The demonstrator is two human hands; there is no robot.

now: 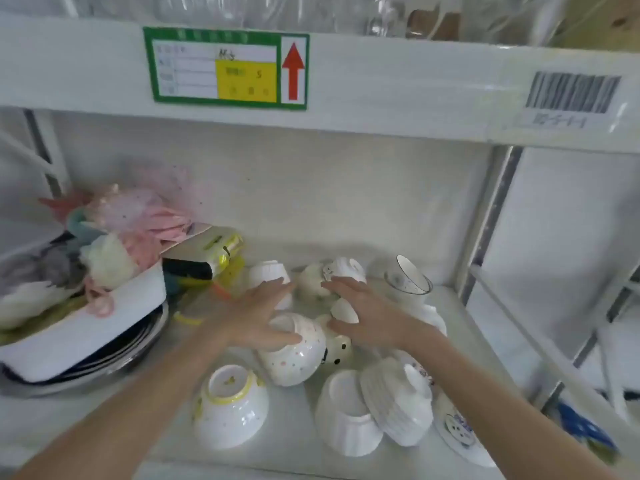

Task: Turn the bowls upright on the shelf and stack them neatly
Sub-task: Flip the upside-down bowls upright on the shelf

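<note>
Several white bowls lie upside down or tipped on the white shelf (pixel 294 455). A yellow-rimmed bowl (pixel 230 403) stands inverted at the front. A speckled bowl (pixel 294 355) lies under my left hand (pixel 258 315), whose fingers stretch forward over it, thumb along its base. My right hand (pixel 363 311) reaches flat over small white bowls (pixel 344 310) in the middle. Two ribbed bowls (pixel 349 417) (pixel 398 403) lean together at the front right. A thin-rimmed bowl (pixel 410 277) tilts on its side at the back right.
A stack of plates with a white box (pixel 79 337) full of pink and pale cloth items stands at the left. Yellow packets (pixel 214 258) lie behind it. A patterned plate (pixel 457 427) sits at the right edge. The upper shelf beam (pixel 381 84) hangs just overhead.
</note>
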